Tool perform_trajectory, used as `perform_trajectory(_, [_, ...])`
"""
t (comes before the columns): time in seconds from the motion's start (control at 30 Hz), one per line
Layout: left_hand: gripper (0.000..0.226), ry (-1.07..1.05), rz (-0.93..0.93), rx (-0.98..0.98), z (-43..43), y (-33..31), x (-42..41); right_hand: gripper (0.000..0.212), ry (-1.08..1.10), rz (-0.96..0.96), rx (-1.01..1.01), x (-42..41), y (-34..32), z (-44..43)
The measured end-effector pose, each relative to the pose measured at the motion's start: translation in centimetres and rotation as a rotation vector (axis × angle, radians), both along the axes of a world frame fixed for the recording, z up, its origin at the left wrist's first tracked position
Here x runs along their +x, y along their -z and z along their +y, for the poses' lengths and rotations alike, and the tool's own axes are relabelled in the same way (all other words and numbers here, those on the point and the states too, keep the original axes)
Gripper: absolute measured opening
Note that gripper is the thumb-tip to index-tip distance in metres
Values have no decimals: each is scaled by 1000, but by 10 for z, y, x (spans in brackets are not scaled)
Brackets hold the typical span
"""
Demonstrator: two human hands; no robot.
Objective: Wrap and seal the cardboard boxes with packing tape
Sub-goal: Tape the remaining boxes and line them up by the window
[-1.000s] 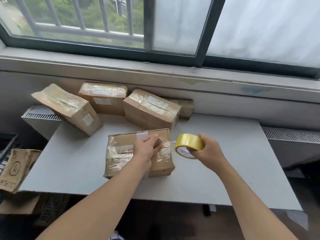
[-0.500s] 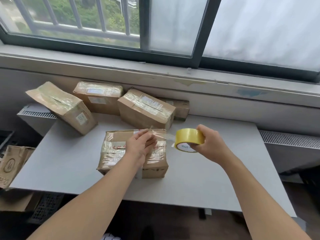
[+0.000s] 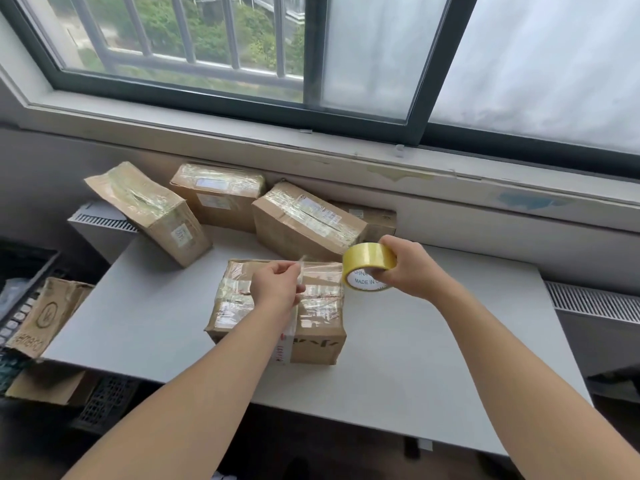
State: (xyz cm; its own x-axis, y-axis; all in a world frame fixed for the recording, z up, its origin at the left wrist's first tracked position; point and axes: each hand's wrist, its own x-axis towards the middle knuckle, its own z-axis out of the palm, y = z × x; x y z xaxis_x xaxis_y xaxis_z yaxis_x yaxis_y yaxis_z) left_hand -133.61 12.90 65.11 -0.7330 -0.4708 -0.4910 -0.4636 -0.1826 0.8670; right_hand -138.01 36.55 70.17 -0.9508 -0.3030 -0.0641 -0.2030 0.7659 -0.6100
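Observation:
A brown cardboard box [image 3: 320, 329] with bands of clear tape over its top lies flat in the middle of the grey table [image 3: 415, 368]. My left hand [image 3: 275, 289] hovers over the box top and pinches the free end of the clear tape strip [image 3: 300, 268]. My right hand [image 3: 414, 271] grips the yellow tape roll [image 3: 367, 263] just past the box's far right corner. A short stretch of clear tape spans from roll to left hand.
Taped cardboard boxes crowd the table's back left: a tilted one [image 3: 149, 211], one by the wall [image 3: 218, 195], one behind the roll [image 3: 304, 225], a smaller one [image 3: 375, 220] behind it. An open carton [image 3: 45, 317] and a dark crate [image 3: 20, 271] sit left, below the table.
My left hand lifted off the box top and drew the tape end leftward and up. My right hand with the roll stayed beside the box's far right corner.

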Motion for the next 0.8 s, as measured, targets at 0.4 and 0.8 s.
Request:
perform_trajectory(0.4, [14,158,-67,-334,-3,0,3,19,-28,-19,49,-22,3,9])
perform_trajectory(0.8, [11,433,-76,-746,-5,6,-15,20,-39,-12,33,-23,15,5])
